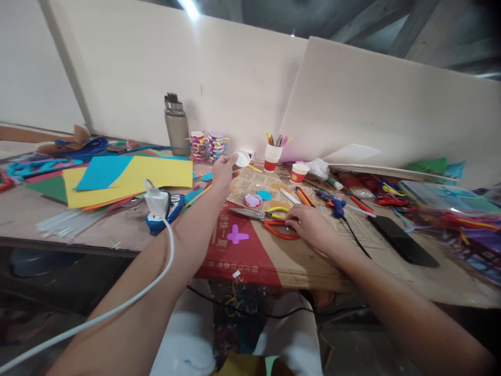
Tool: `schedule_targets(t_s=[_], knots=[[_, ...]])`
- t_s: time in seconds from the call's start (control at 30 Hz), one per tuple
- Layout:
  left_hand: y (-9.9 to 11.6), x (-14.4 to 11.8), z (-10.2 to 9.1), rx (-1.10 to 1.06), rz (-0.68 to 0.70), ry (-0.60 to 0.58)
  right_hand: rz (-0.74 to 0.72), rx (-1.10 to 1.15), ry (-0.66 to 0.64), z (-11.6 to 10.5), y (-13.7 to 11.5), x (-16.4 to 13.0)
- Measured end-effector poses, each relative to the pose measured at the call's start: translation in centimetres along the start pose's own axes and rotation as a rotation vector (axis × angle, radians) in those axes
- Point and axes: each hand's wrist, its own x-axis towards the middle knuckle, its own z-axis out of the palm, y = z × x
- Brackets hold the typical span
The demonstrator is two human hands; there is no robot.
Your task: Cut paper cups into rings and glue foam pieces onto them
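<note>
1. Forearms reach out from nearest the camera; a white cable (117, 308) drapes over the left one.
2. Left hand (224, 169) is raised, fingers pinched on a white disc (241, 159) above the desk (117, 224).
3. Right hand (307, 222) lies loosely curled on the red scissors (279, 228), touching the handles, not clearly gripping.
4. Judged from this: hold the disc by its rim so it stays flat, and seat fingers fully in the handles before lifting.
5. Beyond lie a pink cross (237, 235), coloured paper (129, 177), a bottle (177, 125) and a phone (403, 240).
6. Red cardboard (242, 256) carries Chinese print, too small to read.
</note>
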Motion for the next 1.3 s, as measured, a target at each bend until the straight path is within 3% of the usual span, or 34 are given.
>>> schedule_targets(t_s=[0.17, 0.37, 0.53, 0.77, 0.83, 1.03, 1.3], knots=[[-0.2, 0.0, 0.0, 0.026, 0.014, 0.025, 0.067, 0.271, 0.102, -0.4, -1.2, 0.4], [-0.3, -0.1, 0.0, 0.046, 0.018, 0.038, -0.011, 0.501, -0.062, 1.5, -6.2, 1.8], [-0.6, -0.4, -0.5, 0.082, 0.017, -0.003, -0.155, 0.410, -0.175, 2.7, -8.4, 3.2], [-0.5, -0.3, -0.5, 0.133, 0.020, -0.081, -0.219, 0.228, 0.081, 0.6, -5.4, 6.1], [-0.3, -0.3, -0.5, 0.146, -0.015, -0.117, -0.189, 0.146, 0.094, 0.1, -4.3, 6.4], [0.4, -0.2, -1.1, 0.136, -0.073, -0.194, -0.059, -0.072, -0.231, -1.2, -2.8, 5.4], [0.0, 0.5, -1.6, 0.123, -0.027, -0.278, -0.155, -0.130, -0.407, -2.5, -3.3, 4.3]])
